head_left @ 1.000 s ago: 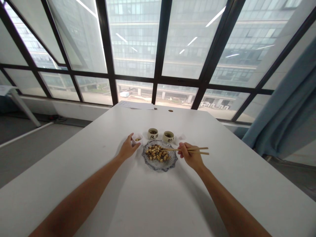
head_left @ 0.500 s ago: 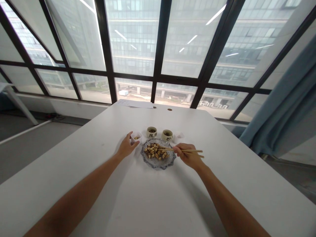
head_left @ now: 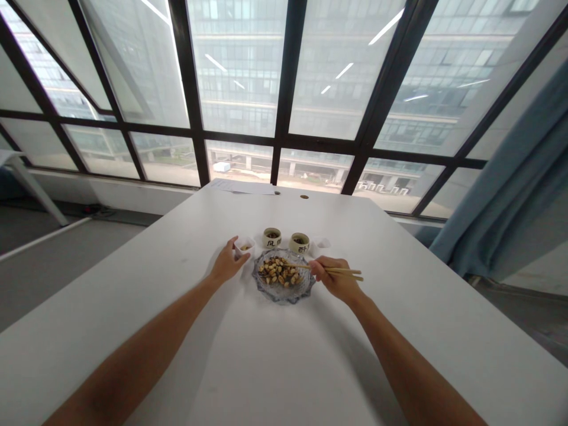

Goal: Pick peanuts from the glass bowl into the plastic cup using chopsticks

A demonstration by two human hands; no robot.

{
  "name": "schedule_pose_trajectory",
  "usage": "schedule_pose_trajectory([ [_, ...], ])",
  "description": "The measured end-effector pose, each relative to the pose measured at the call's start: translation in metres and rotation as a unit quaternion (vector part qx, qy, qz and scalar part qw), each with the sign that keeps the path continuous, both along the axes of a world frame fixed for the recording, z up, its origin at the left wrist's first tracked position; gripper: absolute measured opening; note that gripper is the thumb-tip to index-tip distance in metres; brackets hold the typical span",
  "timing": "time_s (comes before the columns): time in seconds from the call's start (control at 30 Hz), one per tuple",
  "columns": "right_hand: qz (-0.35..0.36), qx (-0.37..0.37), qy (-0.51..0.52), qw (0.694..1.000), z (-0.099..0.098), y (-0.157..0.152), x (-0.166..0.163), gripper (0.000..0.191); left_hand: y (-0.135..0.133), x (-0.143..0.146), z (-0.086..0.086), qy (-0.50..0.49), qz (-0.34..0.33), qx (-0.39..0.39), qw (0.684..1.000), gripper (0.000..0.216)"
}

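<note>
My left hand (head_left: pixel 227 261) grips a small white bowl (head_left: pixel 249 244) at its left side, thumb and fingers around it; a few pale pieces lie inside. With my right hand (head_left: pixel 336 276) I hold a pair of wooden chopsticks (head_left: pixel 348 272). Their tips reach into a scalloped clear glass bowl (head_left: pixel 284 294) in front of me. A heap of pistachio-like nuts (head_left: pixel 277 272), mixed with small dark bits, fills the bowl's middle and left. Whether the tips pinch a piece is too small to tell.
Behind the glass bowl stand two cream cups with black characters, a left cup (head_left: pixel 272 238) and a right cup (head_left: pixel 299 242), both with dark contents. Another small white bowl (head_left: pixel 321 246) sits right of them. Papers (head_left: pixel 244 187) lie at the white table's (head_left: pixel 248 355) far edge.
The chopsticks have closed together a little, their back ends now nearer each other. My left hand keeps its place on the white bowl.
</note>
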State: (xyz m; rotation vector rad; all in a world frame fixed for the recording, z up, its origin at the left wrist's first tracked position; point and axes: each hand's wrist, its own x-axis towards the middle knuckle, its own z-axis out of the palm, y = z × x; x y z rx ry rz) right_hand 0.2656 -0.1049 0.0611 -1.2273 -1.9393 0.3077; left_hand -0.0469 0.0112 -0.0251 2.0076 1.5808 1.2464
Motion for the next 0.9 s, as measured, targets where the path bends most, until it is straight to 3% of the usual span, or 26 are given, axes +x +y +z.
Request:
schedule_pose_trajectory([
  [0.13, -0.046, -0.023, 0.125, 0.991, -0.007, 0.005, 0.001, 0.049, -0.001, 0.0, 0.001, 0.0, -0.002, 0.002, 1.0, 0.071],
  [0.33, -0.108, -0.034, 0.351, 0.93, -0.009, 0.014, 0.001, 0.053, 0.0, -0.001, 0.001, -0.023, -0.038, 0.034, 0.998, 0.074],
  [0.67, -0.094, -0.055, 0.408, 0.906, -0.014, 0.017, -0.001, 0.056, -0.003, -0.003, 0.002, -0.052, -0.085, 0.05, 0.994, 0.064],
  [0.9, -0.101, -0.048, 0.416, 0.903, -0.016, 0.02, 0.002, 0.056, 0.007, -0.003, -0.009, -0.064, -0.041, 0.025, 0.997, 0.076],
])
